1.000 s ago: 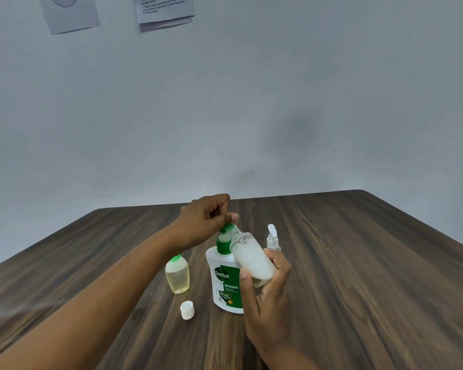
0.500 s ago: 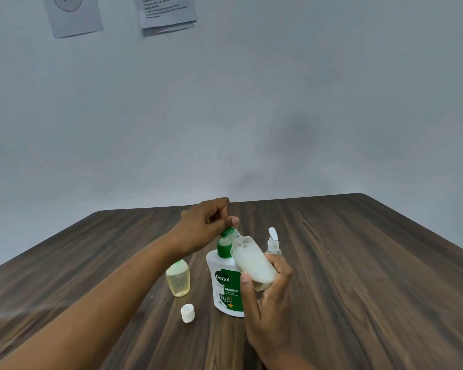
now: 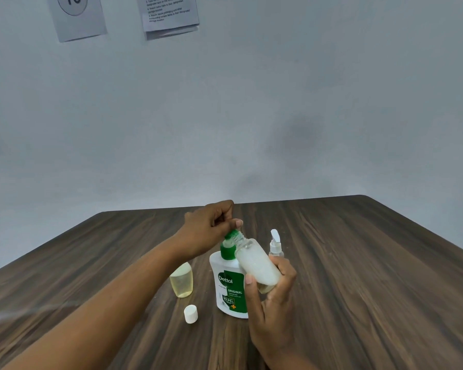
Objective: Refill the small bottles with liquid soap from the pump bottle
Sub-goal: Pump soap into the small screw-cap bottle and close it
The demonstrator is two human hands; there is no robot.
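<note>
A white Dettol pump bottle [image 3: 229, 289] with a green pump head stands on the wooden table [image 3: 358, 276]. My left hand [image 3: 211, 231] sits on top of the pump head, fingers curled over it. My right hand [image 3: 270, 297] grips a small clear bottle [image 3: 257, 265] holding whitish liquid, tilted with its open neck against the green nozzle. A small bottle of yellowish liquid [image 3: 181, 280] stands to the left, partly hidden behind my left forearm. A loose white cap [image 3: 191, 313] lies in front of it. A small spray bottle [image 3: 275, 244] stands behind my right hand.
The dark wooden table ends at a grey wall close behind the bottles. Two paper sheets [image 3: 169, 14] hang high on the wall. Bare tabletop stretches to the right and to the far left.
Both hands and the bottles hold nearly the same pose. The view has tipped slightly, so everything sits a little lower in the frame.
</note>
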